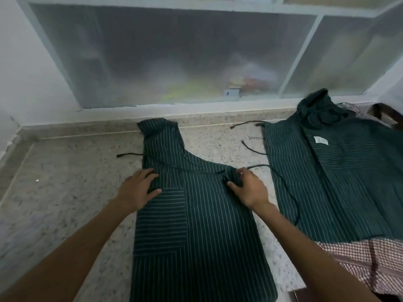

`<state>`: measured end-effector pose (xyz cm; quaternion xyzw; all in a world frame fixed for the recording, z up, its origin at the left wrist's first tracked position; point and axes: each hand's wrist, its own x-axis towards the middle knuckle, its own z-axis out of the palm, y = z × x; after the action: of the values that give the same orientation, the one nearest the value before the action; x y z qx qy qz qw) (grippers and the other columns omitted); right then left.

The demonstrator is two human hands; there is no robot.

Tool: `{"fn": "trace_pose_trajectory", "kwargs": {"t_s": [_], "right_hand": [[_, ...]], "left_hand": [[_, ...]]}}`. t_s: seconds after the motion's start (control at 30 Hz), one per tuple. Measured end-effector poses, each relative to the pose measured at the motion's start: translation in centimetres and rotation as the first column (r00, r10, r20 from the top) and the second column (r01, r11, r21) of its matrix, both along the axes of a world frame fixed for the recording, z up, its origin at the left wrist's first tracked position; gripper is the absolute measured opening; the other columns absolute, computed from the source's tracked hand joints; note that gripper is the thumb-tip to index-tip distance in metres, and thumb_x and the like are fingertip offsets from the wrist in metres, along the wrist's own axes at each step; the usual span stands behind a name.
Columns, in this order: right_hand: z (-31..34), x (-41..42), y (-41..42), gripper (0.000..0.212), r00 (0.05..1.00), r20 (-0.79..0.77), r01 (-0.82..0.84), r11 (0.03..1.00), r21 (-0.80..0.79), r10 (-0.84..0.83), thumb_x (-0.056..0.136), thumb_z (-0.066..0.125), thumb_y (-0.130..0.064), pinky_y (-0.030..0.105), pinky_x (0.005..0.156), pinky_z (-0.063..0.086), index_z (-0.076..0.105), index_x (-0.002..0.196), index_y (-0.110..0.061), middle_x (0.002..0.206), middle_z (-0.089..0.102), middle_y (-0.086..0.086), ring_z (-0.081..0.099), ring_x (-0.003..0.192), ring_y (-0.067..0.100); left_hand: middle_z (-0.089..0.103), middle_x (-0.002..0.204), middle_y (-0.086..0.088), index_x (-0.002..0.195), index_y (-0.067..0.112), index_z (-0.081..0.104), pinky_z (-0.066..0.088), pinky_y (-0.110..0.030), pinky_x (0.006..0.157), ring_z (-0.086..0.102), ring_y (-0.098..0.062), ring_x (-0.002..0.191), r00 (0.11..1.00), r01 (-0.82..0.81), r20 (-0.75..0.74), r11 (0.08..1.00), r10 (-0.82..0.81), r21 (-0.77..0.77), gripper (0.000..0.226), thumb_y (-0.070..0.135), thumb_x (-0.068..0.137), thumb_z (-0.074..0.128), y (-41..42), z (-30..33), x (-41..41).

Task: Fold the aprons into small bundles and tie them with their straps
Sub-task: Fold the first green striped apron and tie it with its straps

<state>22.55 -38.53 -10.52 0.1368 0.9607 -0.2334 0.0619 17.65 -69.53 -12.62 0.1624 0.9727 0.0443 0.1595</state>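
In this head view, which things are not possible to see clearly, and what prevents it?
- Behind the frosted window: only blurred coloured shapes; the glass hides what they are.
- Striped apron under the hands: its lower hem is cut off by the bottom edge.
- Checked cloth: mostly covered by the second striped apron and cut by the right edge.
- White label: too small to read.
- Right hand: whether it grips the strap is unclear.

One apron (196,214) flat on the counter (65,192), another apron (338,182) right of it, seemingly atop checked cloth (353,258).
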Motion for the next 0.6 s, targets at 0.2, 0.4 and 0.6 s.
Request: {"fn": "trace_pose_trajectory", "kwargs": {"t_s": [0.2,0.4,0.6], "right_hand": [[-3.1,-3.9,1.1,0.023,0.986,-0.168,-0.014,0.999,0.034,0.019,0.096,0.048,-0.035,0.028,0.058,0.04,0.062,0.098,-0.016,0.087,0.068,0.005,0.064,0.079,0.024],[-4.0,-4.9,4.0,0.014,0.982,-0.162,0.109,0.99,0.09,-0.093,0.089,0.061,-0.031,0.029,0.056,0.041,0.058,0.096,-0.019,0.093,0.064,0.001,0.061,0.088,0.025],[-0.7,-4.8,4.3,0.029,0.918,0.356,-0.281,0.921,0.271,0.176,0.088,0.051,-0.012,0.029,0.079,0.044,0.055,0.115,-0.023,0.12,0.056,0.0,0.056,0.108,0.02]], "left_hand": [[0.023,0.152,0.007,0.143,0.03,0.03,0.021,-0.038,0.114,0.023,-0.016,0.139,0.997,0.046,-0.067,0.995,-0.04,0.092,0.104,0.094,0.061,0.017,0.5,-1.8,-4.1],[-0.015,0.153,0.01,0.143,0.032,-0.016,-0.004,-0.033,0.116,-0.004,-0.013,0.145,0.997,0.073,0.022,0.996,-0.072,-0.05,0.12,0.099,0.045,-0.003,1.2,-2.4,-4.4],[0.014,0.151,0.015,0.146,0.043,0.01,0.019,-0.031,0.11,0.017,-0.008,0.136,0.977,0.157,0.131,0.985,-0.166,0.077,0.101,0.089,0.063,0.043,0.5,-0.9,-1.4]]}}
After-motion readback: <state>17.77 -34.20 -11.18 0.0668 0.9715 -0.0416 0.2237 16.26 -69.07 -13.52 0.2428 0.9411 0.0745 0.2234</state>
